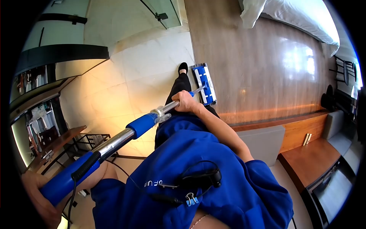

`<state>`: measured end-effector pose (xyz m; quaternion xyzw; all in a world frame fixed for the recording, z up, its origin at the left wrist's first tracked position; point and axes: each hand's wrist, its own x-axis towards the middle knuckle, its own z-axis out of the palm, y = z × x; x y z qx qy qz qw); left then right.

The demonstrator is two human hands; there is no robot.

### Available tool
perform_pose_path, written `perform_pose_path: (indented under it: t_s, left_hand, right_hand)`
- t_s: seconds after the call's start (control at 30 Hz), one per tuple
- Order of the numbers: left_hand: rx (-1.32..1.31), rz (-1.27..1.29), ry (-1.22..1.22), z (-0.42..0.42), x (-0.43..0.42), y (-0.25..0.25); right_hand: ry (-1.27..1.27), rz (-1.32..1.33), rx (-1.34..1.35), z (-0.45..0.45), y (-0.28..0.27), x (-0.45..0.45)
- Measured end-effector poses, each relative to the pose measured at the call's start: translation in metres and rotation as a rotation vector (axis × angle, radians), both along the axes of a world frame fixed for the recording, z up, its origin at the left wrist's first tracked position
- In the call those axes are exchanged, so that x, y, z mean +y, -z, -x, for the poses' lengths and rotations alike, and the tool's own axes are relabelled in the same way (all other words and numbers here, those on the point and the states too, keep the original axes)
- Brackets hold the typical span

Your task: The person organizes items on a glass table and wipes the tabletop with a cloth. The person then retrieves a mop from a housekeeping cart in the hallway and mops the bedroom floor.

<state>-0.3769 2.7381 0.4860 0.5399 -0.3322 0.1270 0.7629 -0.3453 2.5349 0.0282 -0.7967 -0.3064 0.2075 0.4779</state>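
Observation:
A long mop pole with blue grips (114,142) runs from the lower left up to a flat blue and white mop head (205,84) on the floor. Near its thin silver end, my right hand (184,101) is wrapped round the pole. My left hand (40,196) is closed round the thick blue grip at the lower left. Clear plastic (161,113) is bunched on the pole between the hands. The mop head lies by the seam between pale tiles and brown wood, beside my black shoe (183,68).
A white-covered bed (301,19) stands at the upper right. Shelves (44,118) with items and a dark desk edge (57,147) are on the left. A wooden bench (310,162), grey cushion (263,143) and chair (345,72) are on the right. A glass door (167,13) is above.

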Motion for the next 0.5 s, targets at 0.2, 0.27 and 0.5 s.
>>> perform_pose_path:
  t_s: [0.2, 0.27, 0.5]
  left_hand:
    - [0.004, 0.022, -0.009, 0.005, -0.007, -0.005]
    - [-0.003, 0.023, -0.031, 0.009, -0.009, -0.007]
    - [-0.014, 0.036, 0.145, -0.001, -0.027, 0.008]
  right_hand:
    - [0.048, 0.010, 0.007, 0.005, -0.008, -0.010]
    - [0.093, 0.015, 0.020, 0.008, -0.014, -0.012]
    - [0.250, -0.054, -0.023, 0.023, -0.004, -0.017]
